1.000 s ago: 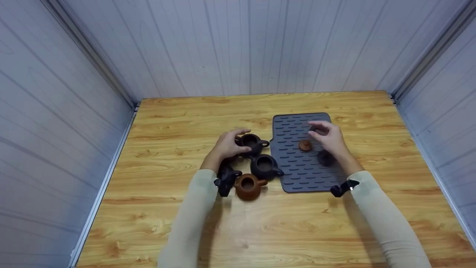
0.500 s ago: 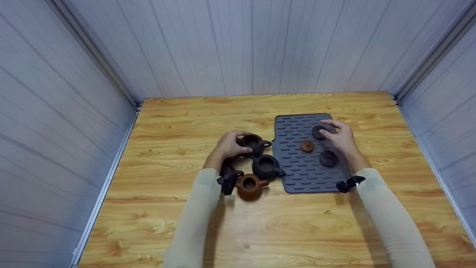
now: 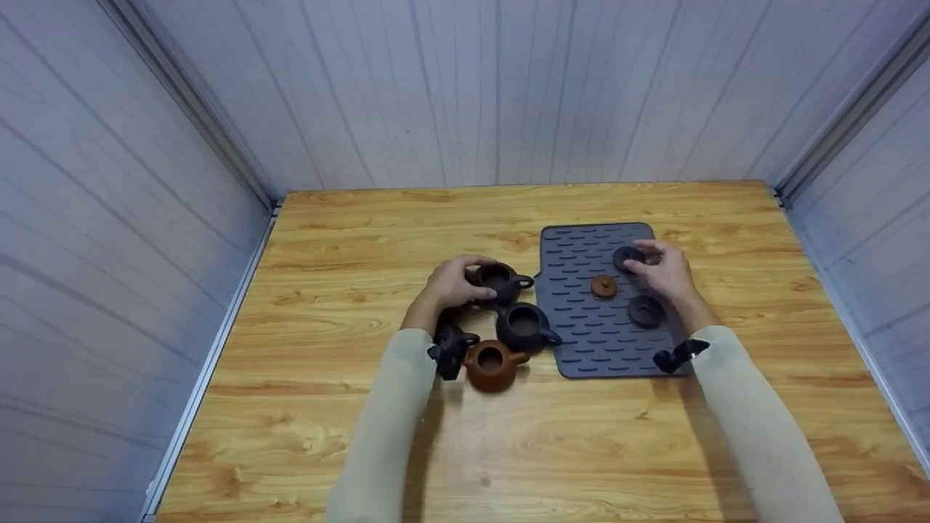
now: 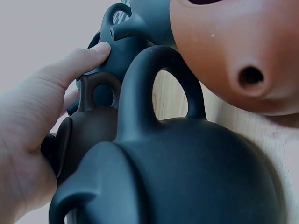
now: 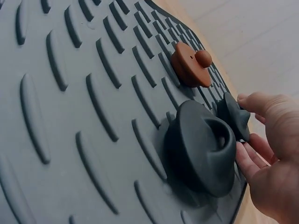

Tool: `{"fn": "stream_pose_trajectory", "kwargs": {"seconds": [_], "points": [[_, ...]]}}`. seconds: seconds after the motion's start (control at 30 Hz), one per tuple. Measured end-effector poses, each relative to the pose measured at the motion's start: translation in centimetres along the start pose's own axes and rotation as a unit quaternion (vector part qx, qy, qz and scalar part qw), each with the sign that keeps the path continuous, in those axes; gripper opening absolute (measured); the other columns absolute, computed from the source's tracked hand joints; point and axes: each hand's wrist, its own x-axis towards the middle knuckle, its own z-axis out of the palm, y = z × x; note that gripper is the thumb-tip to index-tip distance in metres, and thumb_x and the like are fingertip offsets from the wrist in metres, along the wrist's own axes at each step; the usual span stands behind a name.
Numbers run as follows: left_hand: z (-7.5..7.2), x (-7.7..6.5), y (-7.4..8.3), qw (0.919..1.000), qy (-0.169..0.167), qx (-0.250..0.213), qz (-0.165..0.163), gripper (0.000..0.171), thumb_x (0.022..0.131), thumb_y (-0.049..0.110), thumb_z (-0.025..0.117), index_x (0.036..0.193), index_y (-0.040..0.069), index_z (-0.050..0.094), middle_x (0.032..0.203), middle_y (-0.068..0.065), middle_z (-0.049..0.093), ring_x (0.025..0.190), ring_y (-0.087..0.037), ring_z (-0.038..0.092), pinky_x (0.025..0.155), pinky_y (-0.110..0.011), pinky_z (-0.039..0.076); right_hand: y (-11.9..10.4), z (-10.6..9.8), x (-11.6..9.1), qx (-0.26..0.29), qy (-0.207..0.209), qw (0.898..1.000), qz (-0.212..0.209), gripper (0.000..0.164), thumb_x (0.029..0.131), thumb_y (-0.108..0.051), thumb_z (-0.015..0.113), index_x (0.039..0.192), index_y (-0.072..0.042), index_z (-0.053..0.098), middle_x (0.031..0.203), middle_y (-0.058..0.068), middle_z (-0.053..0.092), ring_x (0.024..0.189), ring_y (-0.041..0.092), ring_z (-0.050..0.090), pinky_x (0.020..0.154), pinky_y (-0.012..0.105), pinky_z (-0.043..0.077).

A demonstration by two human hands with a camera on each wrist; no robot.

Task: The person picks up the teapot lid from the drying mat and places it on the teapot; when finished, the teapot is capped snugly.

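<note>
My left hand (image 3: 452, 282) grips a dark lidless teapot (image 3: 498, 282), thumb on its near side, as the left wrist view also shows. Close by are another dark open teapot (image 3: 524, 327) and an orange-brown open teapot (image 3: 492, 369). Under the left wrist sits a lidded black teapot (image 4: 201, 168), with a dark brown lidded teapot (image 4: 91, 130) behind it. On the grey mat, my right hand (image 3: 670, 274) holds a dark teapot lid (image 5: 233, 115) by its edge between thumb and fingers. A larger dark lid (image 3: 646, 311) and an orange-brown lid (image 3: 604, 285) lie nearby.
The ridged grey mat (image 3: 581, 349) lies on the wooden table (image 3: 552, 450), right of the teapots. Pale panel walls (image 3: 465, 94) enclose the table at the back and both sides. The teapots stand tightly together, some touching.
My right hand has moved slightly right and back from over the mat, and the dark lid by it has come into fuller view lying flat. The left hand keeps its grip on the teapot.
</note>
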Motion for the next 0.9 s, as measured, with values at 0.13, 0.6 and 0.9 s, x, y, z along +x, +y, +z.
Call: {"fn": "stream_pose_trajectory", "kwargs": {"seconds": [0.13,0.6,0.9], "points": [[0.0,-0.03,0.13,1.0,0.001,0.005,0.003,0.061,0.096,0.03,0.092,0.153,0.033,0.071,0.157,-0.008,0.07,0.14,-0.033,0.069,0.122,-0.054,0.052,0.06,0.23,0.14,-0.007,0.014,1.0,0.014,0.051,0.108,-0.022,0.078,0.152,0.003,0.067,0.154,0.029,0.066,0.118,0.022,0.063,0.089,0.015,0.044],[-0.09,0.26,0.1,0.9999,0.001,0.012,0.004,0.062,0.095,0.03,0.093,0.153,0.032,0.071,0.161,-0.007,0.067,0.144,-0.034,0.066,0.126,-0.055,0.049,-0.07,-0.06,0.29,0.008,-0.003,1.0,0.013,0.038,0.108,-0.015,0.075,0.143,0.0,0.075,0.144,0.03,0.072,0.093,-0.004,0.059,0.074,0.014,0.047],[0.02,0.02,0.13,1.0,-0.004,0.002,0.002,0.061,0.097,0.028,0.092,0.154,0.031,0.07,0.15,-0.012,0.075,0.135,-0.033,0.072,0.119,-0.053,0.054,0.19,0.0,0.32,0.025,-0.015,1.0,0.009,0.038,0.109,-0.01,0.073,0.145,0.002,0.074,0.15,0.032,0.07,0.097,-0.014,0.06,0.079,0.009,0.05]]}}
